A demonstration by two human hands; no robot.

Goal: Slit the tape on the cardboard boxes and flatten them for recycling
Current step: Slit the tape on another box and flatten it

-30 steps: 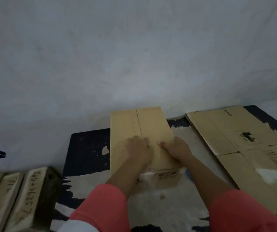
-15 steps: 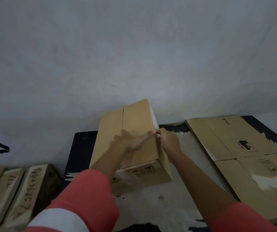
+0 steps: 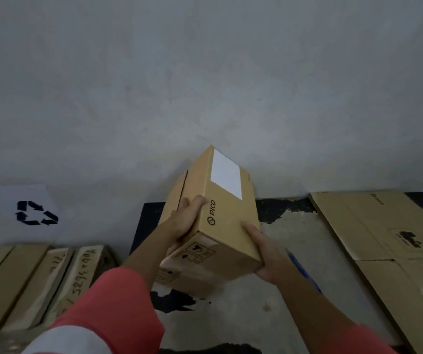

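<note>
A small brown cardboard box [image 3: 227, 215] with a white label and the word PICO is lifted and tilted above the worn table [image 3: 292, 226]. My left hand [image 3: 187, 221] grips its left side, fingers curled over the upper edge. My right hand [image 3: 261, 254] holds its lower right corner from beneath, thumb lying on the printed face. A blue cutter [image 3: 303, 270] lies on the table just right of my right forearm.
Flattened cardboard [image 3: 374, 226] lies on the table at the right. Several flat boxes [image 3: 39, 282] with handwritten numbers stand stacked at the lower left. A sheet with a recycling symbol [image 3: 35, 213] hangs on the grey wall.
The box lay flat under both hands; it has been lifted off the table and rolled so the labelled side faces up. My right hand moved to the lower corner.
</note>
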